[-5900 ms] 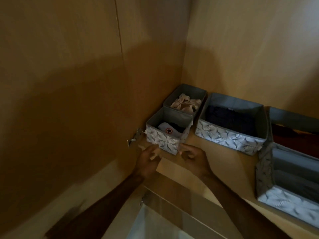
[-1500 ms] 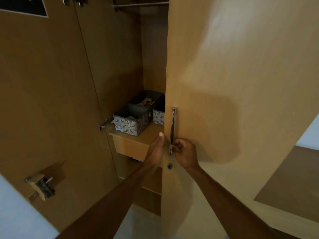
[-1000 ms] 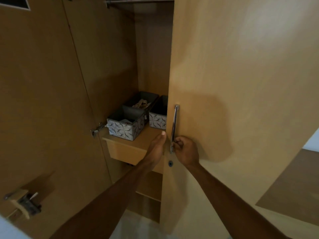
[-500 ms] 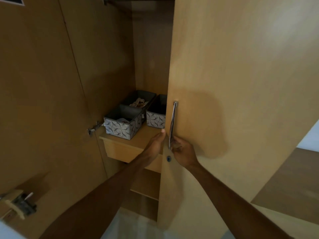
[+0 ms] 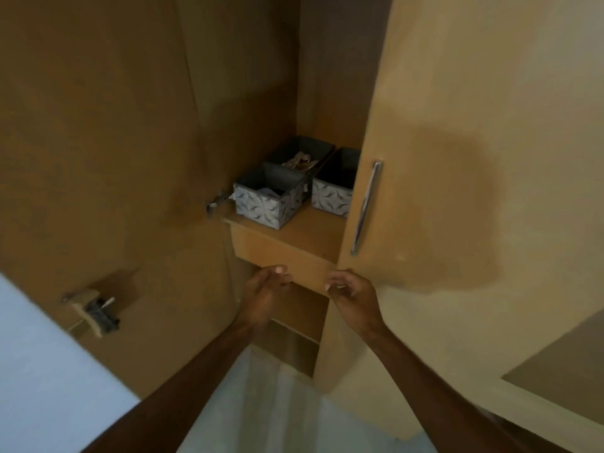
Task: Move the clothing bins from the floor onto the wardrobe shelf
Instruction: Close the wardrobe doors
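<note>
Three grey fabric bins with white leaf-pattern fronts sit on the light wooden wardrobe shelf (image 5: 313, 233), centre frame. The near-left bin (image 5: 268, 197) touches the rear bin (image 5: 300, 152) behind it; the right bin (image 5: 333, 188) runs front to back, half hidden by the pale wooden door (image 5: 457, 191). Metal bar handle (image 5: 366, 207) upright on the door. Left hand (image 5: 264, 289) and right hand (image 5: 353, 292) loosely curled, holding nothing, below the shelf's front edge.
</note>
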A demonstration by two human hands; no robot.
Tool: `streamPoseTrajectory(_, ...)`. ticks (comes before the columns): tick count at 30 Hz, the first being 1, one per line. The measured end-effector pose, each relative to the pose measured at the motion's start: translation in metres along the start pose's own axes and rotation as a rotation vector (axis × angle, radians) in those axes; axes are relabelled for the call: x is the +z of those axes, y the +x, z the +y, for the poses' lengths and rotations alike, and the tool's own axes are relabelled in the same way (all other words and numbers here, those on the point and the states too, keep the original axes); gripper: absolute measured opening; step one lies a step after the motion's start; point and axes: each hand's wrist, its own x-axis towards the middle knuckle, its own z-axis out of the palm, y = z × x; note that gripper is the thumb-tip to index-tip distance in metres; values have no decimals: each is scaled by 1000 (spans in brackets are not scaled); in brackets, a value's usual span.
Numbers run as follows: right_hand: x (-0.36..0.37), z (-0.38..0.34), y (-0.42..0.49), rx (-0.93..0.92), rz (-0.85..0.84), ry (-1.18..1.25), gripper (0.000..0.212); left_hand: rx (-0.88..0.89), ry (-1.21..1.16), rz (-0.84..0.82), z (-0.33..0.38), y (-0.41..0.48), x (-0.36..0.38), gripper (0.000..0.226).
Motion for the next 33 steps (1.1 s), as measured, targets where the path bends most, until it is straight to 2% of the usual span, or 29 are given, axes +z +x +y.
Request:
streamPoseTrajectory(7, 127, -24, -20, -9, -363, 66, 14, 52, 207, 375, -9, -57, -134, 18)
streamPoseTrajectory(13, 231, -95, -35, -140, -574, 104, 11, 191, 311, 791, 40, -100, -238, 22)
streamPoseTrajectory(15, 252, -122, -36, -193, -592, 121, 11, 208, 295, 866, 62, -99, -263, 30)
streamPoseTrajectory(18, 276, -162, -42, -294, -558, 126, 16, 208, 293, 823, 93, -86, -294, 42)
streamPoseTrajectory(22, 295, -194, -48, -318, -484, 125, 21, 202, 321, 620, 121, -61, -310, 44)
streamPoseTrajectory(24, 303, -199, -55, -319, -434, 104, 22, 211, 314, 546, 124, -59, -314, 44)
streamPoseTrajectory(28, 306, -189, -68, -297, -366, 69, 19, 283, 241, 508, 114, -64, -316, 31)
streamPoseTrajectory(30, 302, -184, -76, -273, -311, 73, 20, 332, 229, 461, 109, -66, -318, 31)
streamPoseTrajectory(33, 290, -178, -87, -285, -178, 103, 26, 380, 242, 290, 103, -66, -317, 33)
